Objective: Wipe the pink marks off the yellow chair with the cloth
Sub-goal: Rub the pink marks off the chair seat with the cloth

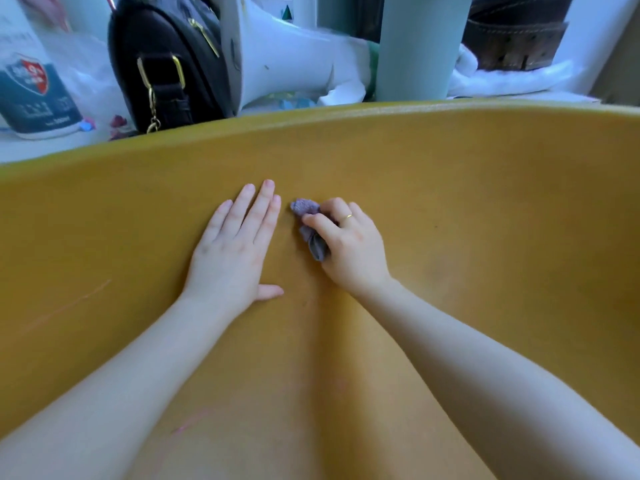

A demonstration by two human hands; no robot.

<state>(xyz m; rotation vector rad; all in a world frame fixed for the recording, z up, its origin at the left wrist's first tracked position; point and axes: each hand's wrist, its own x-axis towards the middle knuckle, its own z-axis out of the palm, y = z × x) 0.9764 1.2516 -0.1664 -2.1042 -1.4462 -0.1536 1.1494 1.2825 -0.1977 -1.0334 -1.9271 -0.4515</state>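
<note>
Purple nubby cloth [309, 226], half hidden, bunches in the right hand [349, 247]'s curled fingers; left hand [232, 251] lies flat, fingers straight, on the smooth yellow chair [485, 202], faint pink marks [188, 424] barely visible.

The yellow chair [485, 202] fills the view, its curved surface carrying everything here. Flat on it lies the left hand [230, 251], and just right of that hand the right hand [349, 247] presses a bunched purple cloth [308, 223] against the plastic. Faint pink marks [188, 424] streak the chair nearer the camera, left of that hand.
</note>
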